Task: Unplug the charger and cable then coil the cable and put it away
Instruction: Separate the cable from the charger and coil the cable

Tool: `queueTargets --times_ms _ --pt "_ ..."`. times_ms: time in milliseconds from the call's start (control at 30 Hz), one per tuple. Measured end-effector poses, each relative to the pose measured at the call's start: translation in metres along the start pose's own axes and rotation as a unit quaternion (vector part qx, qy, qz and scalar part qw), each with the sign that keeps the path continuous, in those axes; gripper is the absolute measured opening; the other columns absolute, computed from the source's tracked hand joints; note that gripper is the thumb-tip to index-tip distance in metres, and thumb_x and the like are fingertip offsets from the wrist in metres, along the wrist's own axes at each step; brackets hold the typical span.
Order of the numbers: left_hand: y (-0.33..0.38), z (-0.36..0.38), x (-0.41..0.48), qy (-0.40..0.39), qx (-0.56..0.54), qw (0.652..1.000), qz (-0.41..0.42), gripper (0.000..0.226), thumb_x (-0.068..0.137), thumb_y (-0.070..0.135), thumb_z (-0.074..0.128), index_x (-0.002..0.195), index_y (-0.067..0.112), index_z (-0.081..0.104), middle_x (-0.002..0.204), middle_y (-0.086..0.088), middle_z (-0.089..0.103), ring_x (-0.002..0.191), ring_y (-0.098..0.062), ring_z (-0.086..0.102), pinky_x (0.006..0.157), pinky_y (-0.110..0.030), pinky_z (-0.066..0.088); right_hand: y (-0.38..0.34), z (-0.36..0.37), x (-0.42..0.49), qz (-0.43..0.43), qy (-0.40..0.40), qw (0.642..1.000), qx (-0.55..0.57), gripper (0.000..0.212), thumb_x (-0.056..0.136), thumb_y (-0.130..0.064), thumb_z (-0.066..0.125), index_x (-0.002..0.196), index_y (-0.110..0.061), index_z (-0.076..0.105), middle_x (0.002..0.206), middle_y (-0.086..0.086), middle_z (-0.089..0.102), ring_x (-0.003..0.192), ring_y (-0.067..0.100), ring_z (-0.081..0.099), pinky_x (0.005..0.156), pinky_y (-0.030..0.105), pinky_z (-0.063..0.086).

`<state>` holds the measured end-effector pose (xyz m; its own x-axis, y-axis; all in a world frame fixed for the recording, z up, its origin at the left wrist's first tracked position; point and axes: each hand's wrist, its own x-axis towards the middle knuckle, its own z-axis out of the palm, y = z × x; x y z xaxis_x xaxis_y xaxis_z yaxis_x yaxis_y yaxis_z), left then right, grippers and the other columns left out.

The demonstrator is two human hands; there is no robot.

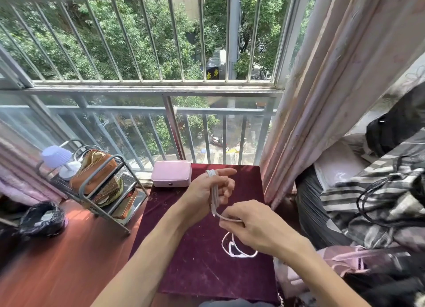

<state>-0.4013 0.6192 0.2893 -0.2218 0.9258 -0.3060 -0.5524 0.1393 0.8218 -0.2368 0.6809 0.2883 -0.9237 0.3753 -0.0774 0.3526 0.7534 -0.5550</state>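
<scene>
A white cable (214, 197) is wound in several loops around my left hand (208, 191), running from the thumb crook down across the palm. That hand is raised over the dark red velvet table top (195, 260) with its fingers partly spread. My right hand (250, 224) pinches the cable just below the loops. The loose tail of the cable (239, 249) curls on the velvet under my right hand. No charger is visible.
A pink box (171, 173) stands at the table's far edge by the window railing (174, 110). At the left are a metal rack (103, 191) with a brown bag, a small lilac lamp (57, 159) and a black-lined bin (42, 218). Curtain (322, 99) and piled fabric (379, 191) crowd the right.
</scene>
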Motion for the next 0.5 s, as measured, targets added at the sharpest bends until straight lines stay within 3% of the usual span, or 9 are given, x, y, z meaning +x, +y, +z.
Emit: queueTargets --times_ms 233,267,333,400,500 --pt "-0.01 -0.006 -0.01 -0.044 0.088 0.995 -0.01 0.033 0.098 0.005 0.052 0.129 -0.007 0.055 0.089 -0.016 0.067 0.075 -0.023 0.063 0.067 -0.031 0.053 -0.016 -0.039 -0.003 -0.048 -0.016 0.999 0.002 0.022 0.097 -0.05 0.067 0.098 -0.032 0.079 0.09 -0.013 0.075 0.085 0.007 0.068 0.078 0.037 0.055" --pt "-0.011 -0.005 -0.012 -0.059 0.12 0.991 -0.008 0.03 0.097 0.006 0.053 0.124 -0.005 0.06 0.091 -0.017 0.068 0.076 -0.024 0.066 0.067 -0.03 0.056 -0.016 -0.044 -0.001 -0.053 -0.015 0.998 0.006 0.018 0.095 -0.051 0.07 0.092 -0.036 0.079 0.084 -0.017 0.072 0.081 0.003 0.066 0.074 0.03 0.053" --pt "-0.013 -0.002 -0.017 -0.107 0.189 0.976 -0.005 0.019 0.095 0.014 0.055 0.1 0.003 0.07 0.074 -0.019 0.067 0.061 -0.023 0.064 0.057 -0.028 0.053 -0.013 -0.055 0.003 -0.058 -0.006 0.998 0.022 0.013 0.088 -0.049 0.077 0.079 -0.041 0.075 0.074 -0.021 0.065 0.075 -0.002 0.061 0.064 0.018 0.042" --pt "-0.014 0.002 -0.019 -0.14 0.235 0.962 -0.004 0.034 0.097 0.03 0.056 0.078 0.004 0.066 0.054 -0.016 0.052 0.041 -0.017 0.05 0.047 -0.024 0.041 -0.007 -0.063 0.008 -0.046 0.003 0.998 0.052 0.018 0.083 -0.05 0.081 0.081 -0.033 0.075 0.075 -0.015 0.068 0.074 0.0 0.063 0.062 0.02 0.043" --pt "-0.017 0.007 -0.019 -0.143 0.225 0.964 -0.023 0.07 0.099 0.06 0.044 0.072 -0.003 0.056 0.047 -0.007 0.04 0.035 -0.013 0.029 0.043 -0.026 0.027 0.002 -0.07 0.014 -0.046 0.013 0.994 0.099 0.024 0.08 -0.053 0.085 0.084 -0.03 0.077 0.076 -0.001 0.07 0.066 0.011 0.062 0.062 0.033 0.05"
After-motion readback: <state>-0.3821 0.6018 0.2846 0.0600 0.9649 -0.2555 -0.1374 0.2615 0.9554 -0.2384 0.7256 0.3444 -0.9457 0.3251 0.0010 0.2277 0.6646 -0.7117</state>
